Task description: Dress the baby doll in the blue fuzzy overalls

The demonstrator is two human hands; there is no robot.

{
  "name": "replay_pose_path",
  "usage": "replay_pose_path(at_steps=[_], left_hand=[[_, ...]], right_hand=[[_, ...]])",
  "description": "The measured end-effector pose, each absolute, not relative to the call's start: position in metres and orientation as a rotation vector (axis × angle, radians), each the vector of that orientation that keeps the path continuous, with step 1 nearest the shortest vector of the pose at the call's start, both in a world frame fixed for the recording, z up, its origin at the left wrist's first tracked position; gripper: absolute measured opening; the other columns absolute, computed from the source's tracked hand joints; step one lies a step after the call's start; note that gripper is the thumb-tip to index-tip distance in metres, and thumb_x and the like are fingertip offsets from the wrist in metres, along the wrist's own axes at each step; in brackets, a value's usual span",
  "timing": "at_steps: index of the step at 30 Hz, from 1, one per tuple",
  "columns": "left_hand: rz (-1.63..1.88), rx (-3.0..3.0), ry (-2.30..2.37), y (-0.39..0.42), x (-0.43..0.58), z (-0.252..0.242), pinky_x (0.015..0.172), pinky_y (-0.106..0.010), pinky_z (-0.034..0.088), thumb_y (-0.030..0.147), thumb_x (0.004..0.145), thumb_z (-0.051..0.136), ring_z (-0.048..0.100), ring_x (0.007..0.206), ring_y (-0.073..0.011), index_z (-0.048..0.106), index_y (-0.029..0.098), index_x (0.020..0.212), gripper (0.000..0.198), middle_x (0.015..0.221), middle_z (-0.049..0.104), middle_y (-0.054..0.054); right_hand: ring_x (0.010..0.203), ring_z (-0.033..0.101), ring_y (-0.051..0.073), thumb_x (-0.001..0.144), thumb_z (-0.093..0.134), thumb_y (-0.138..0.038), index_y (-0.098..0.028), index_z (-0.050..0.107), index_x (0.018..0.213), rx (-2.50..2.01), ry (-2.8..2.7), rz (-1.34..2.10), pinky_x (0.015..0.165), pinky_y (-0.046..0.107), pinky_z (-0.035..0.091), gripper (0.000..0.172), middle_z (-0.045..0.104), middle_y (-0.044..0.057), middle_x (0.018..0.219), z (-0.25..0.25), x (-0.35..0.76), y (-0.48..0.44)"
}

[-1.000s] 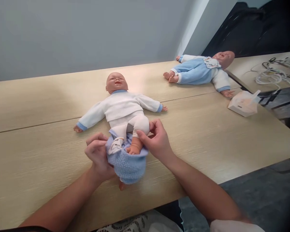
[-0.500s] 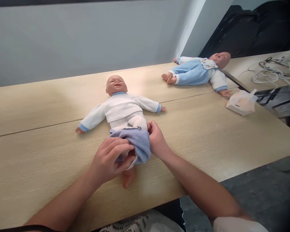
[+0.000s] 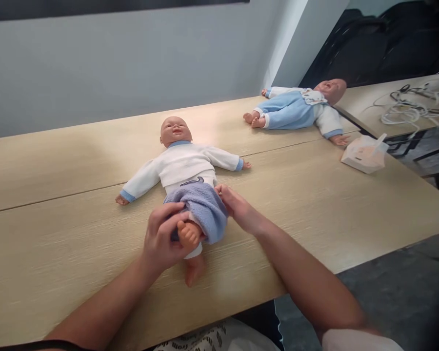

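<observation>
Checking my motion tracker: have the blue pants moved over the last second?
Yes. The blue pants have moved up the nearer doll, toward the tabletop seam.

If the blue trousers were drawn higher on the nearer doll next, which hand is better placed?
Probably the right hand: its fingertips are at the side of the blue trousers, near the waist. The left hand is lower, around the doll's raised foot.

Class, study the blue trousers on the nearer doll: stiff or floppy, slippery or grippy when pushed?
The blue trousers would probably flop and crumple, since they already bunch in folds. Their fuzzy surface suggests they would be grippy rather than slippery.
</observation>
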State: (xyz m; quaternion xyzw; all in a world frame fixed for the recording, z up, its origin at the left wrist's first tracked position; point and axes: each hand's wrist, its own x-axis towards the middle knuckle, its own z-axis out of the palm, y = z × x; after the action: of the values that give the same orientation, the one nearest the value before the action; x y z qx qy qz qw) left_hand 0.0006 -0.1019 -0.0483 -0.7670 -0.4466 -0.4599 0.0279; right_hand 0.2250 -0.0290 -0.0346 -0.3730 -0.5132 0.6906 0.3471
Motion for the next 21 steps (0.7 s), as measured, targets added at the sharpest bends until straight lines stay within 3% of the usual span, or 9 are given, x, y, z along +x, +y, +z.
replay_pose_path(at_steps=[5, 10, 13, 18, 21], left_hand=[[-1.511, -2.313, -1.090, -0.107, 0.000, -0.043, 0.076, -0.038, 0.057, 0.048, 0.084, 0.079, 0.058, 0.081, -0.0193, 0.063, 0.028, 0.110, 0.036, 0.095, 0.054, -0.004], [-1.530, -2.351, -0.867, -0.110, 0.007, -0.046, 0.071, -0.035, 0.054, 0.039, 0.095, 0.070, 0.051, 0.074, -0.0167, 0.068, 0.026, 0.106, 0.017, 0.089, 0.048, -0.002], [-1.466, -2.438, -0.853, -0.112, 0.013, -0.044, 0.072, -0.034, 0.053, 0.035, 0.097, 0.068, 0.052, 0.074, -0.0157, 0.068, 0.025, 0.108, 0.015, 0.087, 0.051, -0.001], [-1.289, -2.602, -0.899, -0.117, 0.024, -0.037, 0.074, -0.034, 0.047, 0.029, 0.097, 0.071, 0.057, 0.076, -0.0167, 0.066, 0.022, 0.118, 0.023, 0.086, 0.065, -0.002], [-1.076, -2.738, -0.950, -0.121, 0.040, -0.034, 0.071, -0.034, 0.044, 0.030, 0.099, 0.069, 0.056, 0.073, -0.0176, 0.064, 0.021, 0.122, 0.025, 0.082, 0.066, -0.001]], right_hand=[[0.073, 0.056, 0.015, 0.080, 0.081, -0.060, -0.019, 0.067, 0.093, -0.855, -1.312, 1.926, 0.066, 0.025, 0.044, 0.045, 0.063, 0.000, 0.082, -0.042, 0.243, -0.004], [0.086, 0.063, 0.020, 0.075, 0.078, -0.066, -0.020, 0.067, 0.092, -1.050, -1.079, 1.466, 0.081, 0.032, 0.053, 0.050, 0.069, 0.003, 0.089, -0.076, 0.233, 0.051], [0.090, 0.063, 0.022, 0.078, 0.069, -0.067, -0.019, 0.065, 0.093, -1.217, -1.132, 1.232, 0.088, 0.038, 0.053, 0.051, 0.067, 0.005, 0.093, -0.086, 0.222, 0.068], [0.108, 0.058, 0.025, 0.087, 0.063, -0.063, -0.019, 0.058, 0.112, -1.438, -1.224, 0.811, 0.105, 0.045, 0.050, 0.051, 0.052, 0.015, 0.129, -0.067, 0.225, 0.018], [0.113, 0.059, 0.026, 0.094, 0.054, -0.068, -0.023, 0.052, 0.125, -1.420, -1.283, 1.050, 0.106, 0.045, 0.051, 0.055, 0.051, 0.013, 0.132, -0.048, 0.237, -0.044]])
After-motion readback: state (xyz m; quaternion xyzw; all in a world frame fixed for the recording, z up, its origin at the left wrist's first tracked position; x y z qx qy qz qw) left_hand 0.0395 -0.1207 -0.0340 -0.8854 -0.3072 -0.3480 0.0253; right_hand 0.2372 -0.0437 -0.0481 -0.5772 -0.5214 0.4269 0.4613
